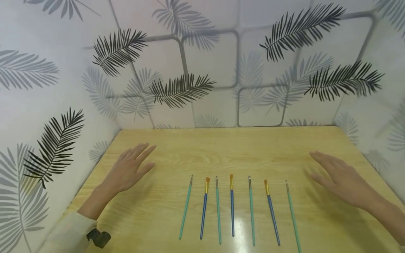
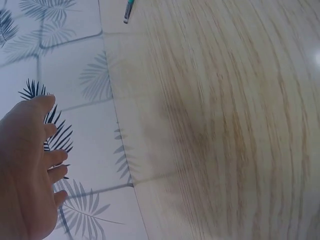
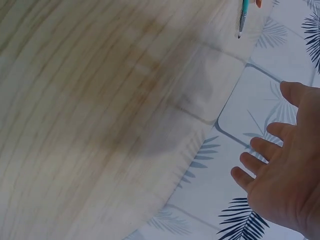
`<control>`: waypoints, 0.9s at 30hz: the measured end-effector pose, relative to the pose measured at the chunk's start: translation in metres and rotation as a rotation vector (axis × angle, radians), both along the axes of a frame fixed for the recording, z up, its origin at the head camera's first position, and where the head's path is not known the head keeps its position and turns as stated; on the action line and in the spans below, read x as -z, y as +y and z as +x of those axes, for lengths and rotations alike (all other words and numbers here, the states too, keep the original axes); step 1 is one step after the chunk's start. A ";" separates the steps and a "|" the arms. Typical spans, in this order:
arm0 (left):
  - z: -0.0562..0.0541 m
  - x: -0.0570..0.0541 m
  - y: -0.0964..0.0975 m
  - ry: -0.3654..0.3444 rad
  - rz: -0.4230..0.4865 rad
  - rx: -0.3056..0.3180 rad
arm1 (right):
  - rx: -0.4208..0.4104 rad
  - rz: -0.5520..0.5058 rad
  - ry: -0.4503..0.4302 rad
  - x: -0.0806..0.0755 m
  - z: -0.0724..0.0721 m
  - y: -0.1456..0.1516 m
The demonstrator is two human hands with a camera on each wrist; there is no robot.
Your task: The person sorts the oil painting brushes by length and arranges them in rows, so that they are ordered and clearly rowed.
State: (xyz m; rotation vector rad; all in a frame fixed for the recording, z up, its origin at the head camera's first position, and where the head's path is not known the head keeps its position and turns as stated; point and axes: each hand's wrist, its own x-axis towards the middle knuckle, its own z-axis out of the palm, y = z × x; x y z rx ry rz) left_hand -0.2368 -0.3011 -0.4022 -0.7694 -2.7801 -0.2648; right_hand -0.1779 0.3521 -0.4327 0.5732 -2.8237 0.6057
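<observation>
Seven paintbrushes (image 1: 232, 209) lie spaced side by side on the wooden table (image 1: 202, 151), between the left hand (image 1: 129, 169) and the right hand (image 1: 344, 181), both unclenched and loosely outstretched.

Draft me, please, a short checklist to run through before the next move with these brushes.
1. Left grip empty: ok, open left of the row.
2. Right grip empty: ok, open right of the row.
3. Seven brushes lying apart: ok, none touching.
4. Bristles pointing away from the person: ok.
5. Bristles dry: cannot tell.
6. Rightmost brush wholly in the head view: not ok, its handle reaches the lower edge.
</observation>
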 end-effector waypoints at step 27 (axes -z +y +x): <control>0.016 -0.005 0.036 -0.465 0.290 0.025 | -0.039 -0.215 -0.368 -0.019 0.021 -0.033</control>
